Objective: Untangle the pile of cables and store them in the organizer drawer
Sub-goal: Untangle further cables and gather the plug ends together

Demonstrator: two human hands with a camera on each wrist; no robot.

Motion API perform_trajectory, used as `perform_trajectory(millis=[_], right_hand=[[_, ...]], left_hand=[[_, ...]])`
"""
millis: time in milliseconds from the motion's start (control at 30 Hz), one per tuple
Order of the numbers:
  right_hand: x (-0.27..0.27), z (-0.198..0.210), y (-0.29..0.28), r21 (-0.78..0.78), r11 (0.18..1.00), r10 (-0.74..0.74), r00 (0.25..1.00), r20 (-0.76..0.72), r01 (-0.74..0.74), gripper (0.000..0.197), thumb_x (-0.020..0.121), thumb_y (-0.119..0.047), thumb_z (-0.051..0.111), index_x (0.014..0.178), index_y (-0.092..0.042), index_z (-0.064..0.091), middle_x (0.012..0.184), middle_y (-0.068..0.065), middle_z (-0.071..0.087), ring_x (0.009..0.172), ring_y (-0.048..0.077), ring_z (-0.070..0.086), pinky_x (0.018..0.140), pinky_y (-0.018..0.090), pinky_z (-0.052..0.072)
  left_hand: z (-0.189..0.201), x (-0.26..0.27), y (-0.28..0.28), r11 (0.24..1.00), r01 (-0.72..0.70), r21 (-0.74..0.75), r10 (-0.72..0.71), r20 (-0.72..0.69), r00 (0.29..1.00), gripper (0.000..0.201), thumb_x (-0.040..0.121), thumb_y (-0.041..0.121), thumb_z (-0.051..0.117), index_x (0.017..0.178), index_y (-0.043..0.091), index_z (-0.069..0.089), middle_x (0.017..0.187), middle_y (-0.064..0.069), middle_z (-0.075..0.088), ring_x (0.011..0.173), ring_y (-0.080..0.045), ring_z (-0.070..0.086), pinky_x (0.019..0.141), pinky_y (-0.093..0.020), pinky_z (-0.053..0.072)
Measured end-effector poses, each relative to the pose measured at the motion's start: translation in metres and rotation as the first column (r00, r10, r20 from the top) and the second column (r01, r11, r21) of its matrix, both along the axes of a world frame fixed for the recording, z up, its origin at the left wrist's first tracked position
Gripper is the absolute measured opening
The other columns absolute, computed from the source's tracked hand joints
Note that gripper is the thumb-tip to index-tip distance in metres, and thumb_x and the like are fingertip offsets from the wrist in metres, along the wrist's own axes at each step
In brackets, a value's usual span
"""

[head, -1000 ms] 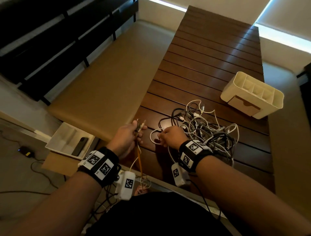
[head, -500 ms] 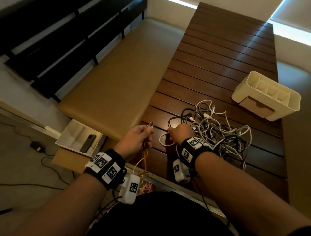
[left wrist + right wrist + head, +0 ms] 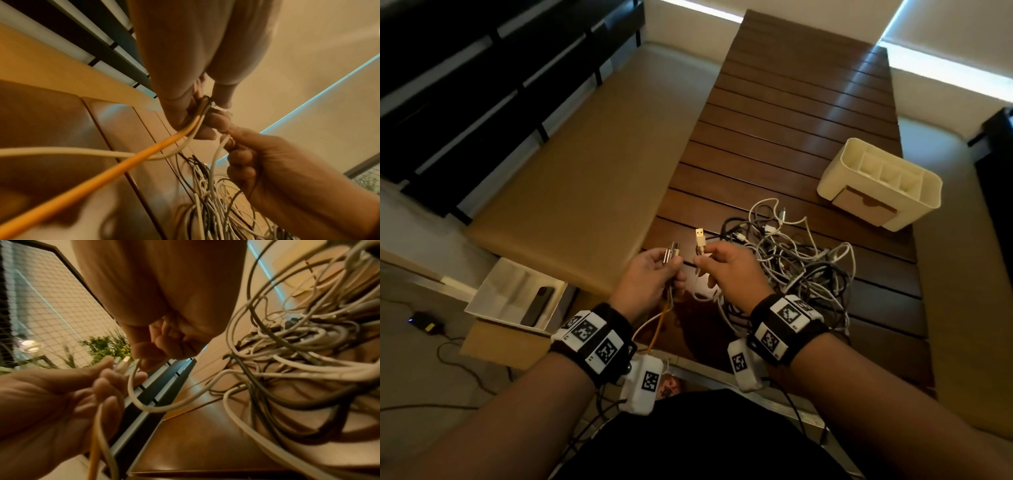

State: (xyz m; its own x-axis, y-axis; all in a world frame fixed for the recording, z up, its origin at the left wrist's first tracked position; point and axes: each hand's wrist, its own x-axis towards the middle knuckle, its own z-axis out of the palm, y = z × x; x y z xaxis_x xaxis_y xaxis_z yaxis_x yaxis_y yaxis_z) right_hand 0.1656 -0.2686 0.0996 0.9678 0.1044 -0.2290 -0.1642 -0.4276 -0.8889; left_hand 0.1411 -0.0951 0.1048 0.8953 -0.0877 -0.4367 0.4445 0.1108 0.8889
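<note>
A tangled pile of white, grey and black cables [image 3: 798,270] lies on the slatted wooden table [image 3: 808,113], just right of my hands. My left hand [image 3: 654,274] grips a small bunch of cable ends, their plugs [image 3: 674,253] sticking up; an orange cable [image 3: 115,167] and a white one hang from it. My right hand [image 3: 722,265] pinches a white cable below its USB plug [image 3: 700,237], which points upward. That cable [image 3: 144,405] loops down toward the pile. The cream organizer [image 3: 883,178] with its brown drawer [image 3: 864,205] shut stands at the far right.
A tan bench cushion [image 3: 571,171] runs along the table's left side, with dark slats behind. On the floor to the left, an open white box [image 3: 513,294] holds a dark phone. Loose black wires trail on the floor.
My right hand has lifted off the table, pulling a white cable's USB plug up and clear of the pile. My left hand has stayed raised with its bunch of cable ends.
</note>
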Motion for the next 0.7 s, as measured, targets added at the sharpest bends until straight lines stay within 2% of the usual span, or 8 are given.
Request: perform_trajectory(millis=[167,267,367,433,500,600,667,700], right_hand=[[-0.015,0.017,-0.009,-0.015,0.996,0.090,0.995,0.051,-0.090,0.011,0.097,-0.017,0.064,0.094,-0.011,0.073,0.074,0.008,0.069,0.052,0.006,0.061,0.052,0.014,0.045],[-0.017,0.025,-0.018,-0.083,0.992,0.103,0.993,0.064,-0.097,0.017,0.100,-0.020,0.058,0.093,-0.012,0.071,0.069,-0.001,0.065,0.049,0.002,0.059,0.050,0.014,0.043],[-0.015,0.033,-0.027,-0.119,0.988,0.111,0.989,0.093,-0.100,0.021,0.102,-0.020,0.053,0.092,-0.012,0.070,0.074,0.001,0.069,0.053,0.009,0.063,0.056,0.027,0.052],[-0.014,0.038,-0.034,-0.108,0.990,0.095,0.992,0.088,-0.086,0.021,0.103,-0.020,0.051,0.093,-0.014,0.069,0.076,0.001,0.072,0.057,0.013,0.064,0.062,0.035,0.056],[-0.013,0.043,-0.040,-0.133,0.988,0.089,0.989,0.115,-0.073,0.020,0.102,-0.022,0.051,0.096,-0.015,0.070,0.076,-0.002,0.072,0.059,0.009,0.064,0.064,0.035,0.057],[-0.015,0.049,-0.048,-0.176,0.983,0.081,0.975,0.207,-0.044,0.018,0.099,-0.029,0.058,0.094,-0.017,0.071,0.075,-0.002,0.073,0.059,0.012,0.066,0.064,0.039,0.059],[-0.016,0.050,-0.052,-0.187,0.982,0.074,0.965,0.252,-0.027,0.018,0.096,-0.033,0.064,0.090,-0.018,0.072,0.072,-0.002,0.072,0.058,0.014,0.065,0.062,0.042,0.058],[-0.017,0.051,-0.053,-0.196,0.980,0.082,0.961,0.264,-0.030,0.018,0.095,-0.034,0.065,0.088,-0.018,0.072,0.071,-0.001,0.071,0.058,0.015,0.064,0.060,0.043,0.057]], left_hand=[[0.009,-0.004,-0.017,0.998,-0.056,0.042,0.054,0.063,0.997,0.010,0.101,0.013,0.054,0.101,0.010,0.064,0.079,-0.004,0.070,0.070,-0.014,0.068,0.062,-0.025,0.054],[0.017,-0.004,-0.028,0.997,-0.065,0.047,0.059,0.102,0.993,0.011,0.102,0.011,0.051,0.099,0.010,0.062,0.084,-0.005,0.073,0.075,-0.016,0.071,0.067,-0.029,0.058],[0.026,-0.006,-0.041,0.997,-0.070,0.046,0.063,0.148,0.987,0.012,0.104,0.011,0.047,0.099,0.012,0.058,0.086,-0.006,0.073,0.079,-0.019,0.073,0.074,-0.034,0.060],[0.031,-0.006,-0.051,0.995,-0.078,0.063,0.065,0.187,0.980,0.014,0.104,0.011,0.046,0.098,0.014,0.058,0.087,-0.003,0.073,0.079,-0.016,0.073,0.072,-0.033,0.059],[0.036,-0.007,-0.059,0.995,-0.079,0.067,0.063,0.213,0.975,0.016,0.105,0.011,0.044,0.098,0.015,0.057,0.092,-0.003,0.073,0.080,-0.012,0.074,0.067,-0.027,0.057],[0.042,-0.009,-0.070,0.994,-0.078,0.082,0.058,0.219,0.974,0.016,0.106,0.013,0.043,0.101,0.016,0.059,0.100,-0.003,0.073,0.089,-0.012,0.074,0.070,-0.027,0.058],[0.044,-0.009,-0.073,0.992,-0.097,0.085,0.077,0.215,0.974,0.018,0.106,0.013,0.044,0.101,0.016,0.061,0.101,-0.006,0.073,0.095,-0.019,0.073,0.074,-0.032,0.060],[0.044,-0.009,-0.075,0.990,-0.106,0.096,0.084,0.216,0.973,0.019,0.105,0.012,0.045,0.099,0.015,0.062,0.101,-0.009,0.072,0.098,-0.024,0.073,0.078,-0.039,0.060]])
